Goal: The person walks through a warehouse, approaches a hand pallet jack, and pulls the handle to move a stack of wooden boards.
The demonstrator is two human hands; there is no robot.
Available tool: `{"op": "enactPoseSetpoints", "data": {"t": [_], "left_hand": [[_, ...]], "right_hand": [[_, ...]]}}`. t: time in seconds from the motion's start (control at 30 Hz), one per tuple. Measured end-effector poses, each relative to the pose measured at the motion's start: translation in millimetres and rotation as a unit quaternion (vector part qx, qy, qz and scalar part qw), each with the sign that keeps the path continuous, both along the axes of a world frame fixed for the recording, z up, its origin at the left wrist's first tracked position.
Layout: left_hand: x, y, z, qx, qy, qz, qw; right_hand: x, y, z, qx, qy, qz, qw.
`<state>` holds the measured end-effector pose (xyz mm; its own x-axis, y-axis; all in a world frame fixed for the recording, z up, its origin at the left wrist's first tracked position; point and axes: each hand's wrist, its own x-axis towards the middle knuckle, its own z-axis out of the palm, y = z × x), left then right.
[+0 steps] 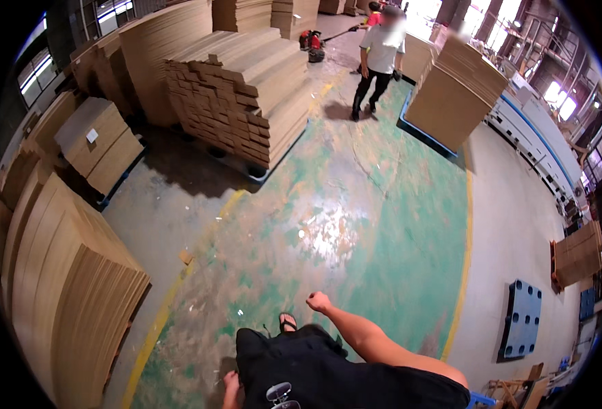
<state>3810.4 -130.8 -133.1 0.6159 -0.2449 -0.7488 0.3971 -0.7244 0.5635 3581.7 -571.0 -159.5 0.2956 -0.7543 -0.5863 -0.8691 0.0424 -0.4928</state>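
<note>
My right hand (318, 301) swings out in front of my body over the green floor, its fingers curled into a loose fist with nothing showing in it. My left hand (230, 382) hangs low beside my left hip, partly cut off by the lower edge of the view. Its fingers are too small and hidden to read. Neither hand touches any of the stacks around. A pair of glasses (280, 392) hangs at the front of my black shirt (355, 385). One sandalled foot (287, 322) shows ahead of me.
A worn green floor lane (410, 225) runs ahead between yellow lines. Stacked boards (103, 320) and cut strips (219, 109) on pallets line the left. A person (380, 54) stands ahead, near a board stack (444, 102). A blue pallet (521, 320) is at right.
</note>
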Motion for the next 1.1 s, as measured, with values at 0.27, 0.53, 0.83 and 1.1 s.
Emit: {"op": "enactPoseSetpoints", "data": {"t": [0.27, 0.53, 0.83, 1.1], "left_hand": [[103, -55, -28, -0.036, -0.057, -0.119, 0.991], [309, -194, -30, -0.018, 0.014, 0.009, 1.000], [503, -334, -36, 0.061, -0.094, -0.172, 0.979], [502, -451, -21, 0.088, -0.098, -0.167, 0.977]], "right_hand": [[113, -93, -6, -0.087, -0.046, 0.009, 0.995], [156, -26, -12, 0.161, 0.069, -0.164, 0.971], [217, -69, -57, 0.076, -0.021, -0.184, 0.980], [324, -208, -68, 0.158, 0.009, -0.149, 0.976]]}}
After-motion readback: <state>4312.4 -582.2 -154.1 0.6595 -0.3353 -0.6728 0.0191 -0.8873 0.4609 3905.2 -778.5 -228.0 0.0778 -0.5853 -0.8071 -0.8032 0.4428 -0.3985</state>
